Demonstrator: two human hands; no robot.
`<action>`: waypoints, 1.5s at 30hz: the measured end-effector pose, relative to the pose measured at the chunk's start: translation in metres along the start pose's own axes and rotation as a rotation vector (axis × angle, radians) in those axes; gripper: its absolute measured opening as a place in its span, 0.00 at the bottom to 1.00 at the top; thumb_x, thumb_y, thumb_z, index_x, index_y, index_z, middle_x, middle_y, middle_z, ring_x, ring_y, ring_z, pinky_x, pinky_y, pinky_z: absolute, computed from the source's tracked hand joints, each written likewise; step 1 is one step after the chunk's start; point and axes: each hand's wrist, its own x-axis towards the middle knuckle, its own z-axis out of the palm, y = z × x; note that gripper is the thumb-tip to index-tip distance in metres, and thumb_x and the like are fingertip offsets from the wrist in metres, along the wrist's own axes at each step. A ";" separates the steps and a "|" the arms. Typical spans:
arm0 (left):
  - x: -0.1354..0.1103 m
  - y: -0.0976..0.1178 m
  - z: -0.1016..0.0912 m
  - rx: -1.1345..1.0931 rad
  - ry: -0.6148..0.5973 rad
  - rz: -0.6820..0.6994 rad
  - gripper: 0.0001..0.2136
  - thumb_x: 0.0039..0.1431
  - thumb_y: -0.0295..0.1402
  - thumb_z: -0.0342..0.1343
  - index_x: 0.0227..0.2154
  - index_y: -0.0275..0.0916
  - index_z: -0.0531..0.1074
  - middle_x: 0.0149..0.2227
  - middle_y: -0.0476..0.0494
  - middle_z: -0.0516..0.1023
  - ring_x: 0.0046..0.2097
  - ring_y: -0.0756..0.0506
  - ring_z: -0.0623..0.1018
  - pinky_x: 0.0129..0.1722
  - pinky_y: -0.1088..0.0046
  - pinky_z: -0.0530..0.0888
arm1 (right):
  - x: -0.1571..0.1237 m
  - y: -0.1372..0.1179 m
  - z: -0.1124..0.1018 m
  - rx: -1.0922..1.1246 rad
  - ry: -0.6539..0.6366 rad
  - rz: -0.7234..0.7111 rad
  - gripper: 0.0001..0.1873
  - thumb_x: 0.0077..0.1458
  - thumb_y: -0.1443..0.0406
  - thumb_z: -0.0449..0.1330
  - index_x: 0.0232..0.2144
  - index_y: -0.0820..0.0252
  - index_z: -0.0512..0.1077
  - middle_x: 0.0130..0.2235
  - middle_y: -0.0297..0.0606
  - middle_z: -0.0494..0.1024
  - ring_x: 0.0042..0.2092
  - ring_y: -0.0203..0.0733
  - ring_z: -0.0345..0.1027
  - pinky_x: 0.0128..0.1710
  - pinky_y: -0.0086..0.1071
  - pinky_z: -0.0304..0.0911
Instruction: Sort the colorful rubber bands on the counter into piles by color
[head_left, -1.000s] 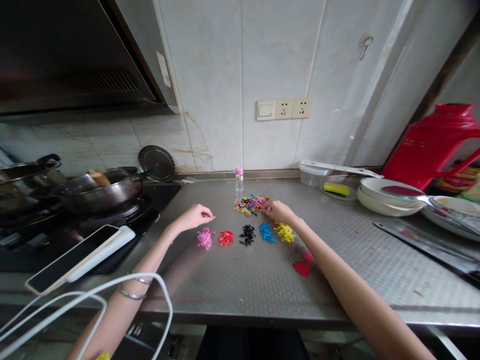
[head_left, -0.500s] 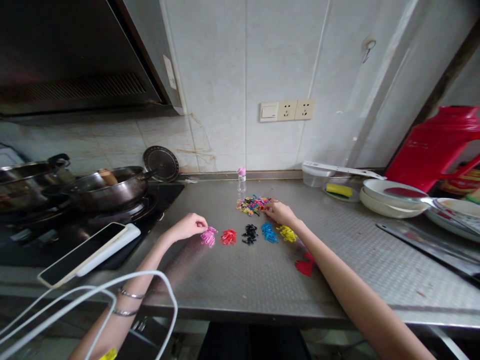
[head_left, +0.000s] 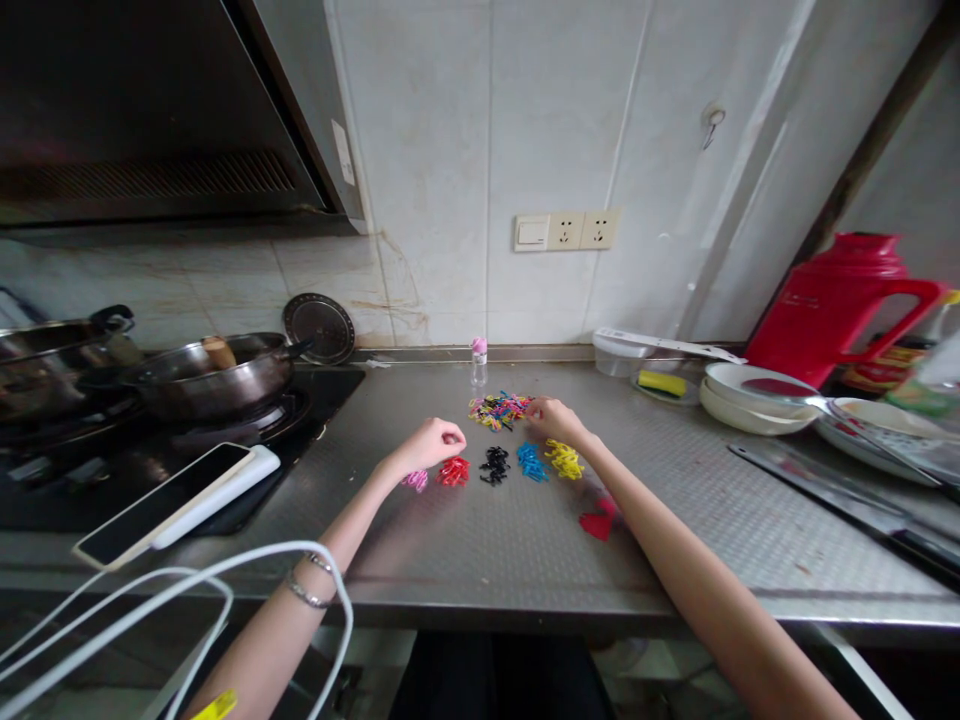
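My left hand [head_left: 430, 445] hovers over the pink pile [head_left: 415, 480] and the red pile [head_left: 453, 472], its fingers curled in; anything between them is too small to make out. At the right end of a mixed multicoloured pile [head_left: 497, 408], my right hand [head_left: 555, 420] touches the pieces with pinched fingertips. All these piles are made of small thin loop-like pieces. A black pile [head_left: 494, 466], a blue pile [head_left: 532, 462] and a yellow pile [head_left: 564, 459] continue the row. Behind the mixed pile stands a small clear bottle with a pink cap [head_left: 478, 360].
Left are a phone [head_left: 165, 505], white cables [head_left: 330, 570] and a pan [head_left: 214, 375] on the stove. A red heart-shaped piece [head_left: 596, 524] lies beside my right forearm. Bowls [head_left: 757, 410], a knife [head_left: 817, 495] and a red thermos [head_left: 832, 300] are on the right.
My left hand has moved right from the pink pile, towards the mixed pile. My right hand stays at the mixed pile. The view has shifted slightly.
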 end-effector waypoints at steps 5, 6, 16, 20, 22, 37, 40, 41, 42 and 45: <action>0.005 0.025 0.014 -0.037 0.035 0.047 0.10 0.49 0.34 0.51 0.28 0.32 0.74 0.25 0.45 0.75 0.27 0.51 0.71 0.29 0.78 0.65 | 0.006 0.018 -0.008 0.064 0.032 -0.010 0.10 0.48 0.63 0.53 0.28 0.60 0.74 0.30 0.38 0.76 0.32 0.36 0.67 0.31 0.24 0.57; 0.005 0.028 0.017 -0.045 0.049 0.060 0.10 0.50 0.34 0.51 0.28 0.32 0.74 0.26 0.45 0.75 0.28 0.51 0.71 0.29 0.78 0.66 | 0.006 0.021 -0.010 0.083 0.027 -0.014 0.10 0.47 0.63 0.54 0.28 0.61 0.74 0.29 0.38 0.76 0.31 0.36 0.67 0.30 0.24 0.58; 0.012 0.081 0.036 0.278 0.293 -0.011 0.09 0.54 0.31 0.48 0.30 0.36 0.73 0.30 0.44 0.76 0.31 0.49 0.73 0.32 0.76 0.66 | -0.024 0.030 -0.040 0.171 -0.022 -0.011 0.09 0.46 0.65 0.55 0.26 0.63 0.75 0.29 0.38 0.77 0.30 0.36 0.68 0.31 0.25 0.59; 0.008 0.128 0.056 0.478 0.305 0.033 0.11 0.58 0.30 0.43 0.34 0.37 0.71 0.34 0.41 0.75 0.34 0.47 0.74 0.34 0.73 0.67 | -0.031 0.029 -0.045 0.205 -0.007 0.035 0.11 0.46 0.64 0.55 0.27 0.64 0.75 0.29 0.39 0.77 0.30 0.38 0.68 0.31 0.26 0.60; 0.009 0.148 0.071 0.497 0.281 0.073 0.12 0.58 0.31 0.42 0.36 0.36 0.70 0.34 0.40 0.74 0.35 0.46 0.74 0.35 0.72 0.68 | -0.034 0.029 -0.045 0.221 -0.009 0.054 0.11 0.44 0.66 0.54 0.27 0.64 0.75 0.28 0.39 0.77 0.31 0.38 0.69 0.31 0.26 0.60; 0.093 0.091 0.077 0.246 0.274 -0.082 0.12 0.52 0.36 0.49 0.30 0.38 0.76 0.30 0.42 0.78 0.34 0.46 0.75 0.33 0.73 0.68 | -0.049 0.041 -0.035 0.266 -0.197 0.013 0.11 0.43 0.65 0.54 0.25 0.64 0.74 0.26 0.35 0.76 0.28 0.36 0.66 0.29 0.26 0.59; 0.109 0.047 0.051 0.176 0.294 -0.160 0.10 0.49 0.33 0.51 0.28 0.37 0.76 0.29 0.43 0.78 0.32 0.47 0.75 0.31 0.75 0.68 | -0.047 0.042 -0.035 0.250 -0.245 0.032 0.11 0.43 0.65 0.54 0.26 0.64 0.75 0.27 0.37 0.77 0.29 0.36 0.67 0.29 0.25 0.60; 0.113 0.031 0.042 0.159 0.300 -0.168 0.09 0.48 0.32 0.52 0.27 0.37 0.76 0.30 0.43 0.78 0.32 0.48 0.74 0.31 0.75 0.68 | -0.047 0.042 -0.035 0.242 -0.256 0.035 0.11 0.42 0.66 0.54 0.26 0.64 0.75 0.27 0.38 0.77 0.29 0.36 0.67 0.29 0.25 0.60; 0.115 0.016 0.035 0.149 0.289 -0.163 0.09 0.46 0.30 0.52 0.27 0.36 0.76 0.30 0.43 0.78 0.31 0.48 0.74 0.31 0.76 0.68 | -0.047 0.041 -0.036 0.235 -0.266 0.037 0.11 0.42 0.66 0.54 0.26 0.64 0.75 0.27 0.38 0.77 0.29 0.36 0.67 0.29 0.25 0.60; 0.117 -0.023 0.018 0.137 0.205 -0.121 0.09 0.46 0.29 0.52 0.26 0.33 0.77 0.27 0.42 0.77 0.30 0.48 0.74 0.30 0.76 0.67 | -0.047 0.040 -0.037 0.221 -0.275 0.051 0.11 0.42 0.66 0.55 0.26 0.64 0.75 0.27 0.38 0.77 0.29 0.37 0.67 0.28 0.25 0.59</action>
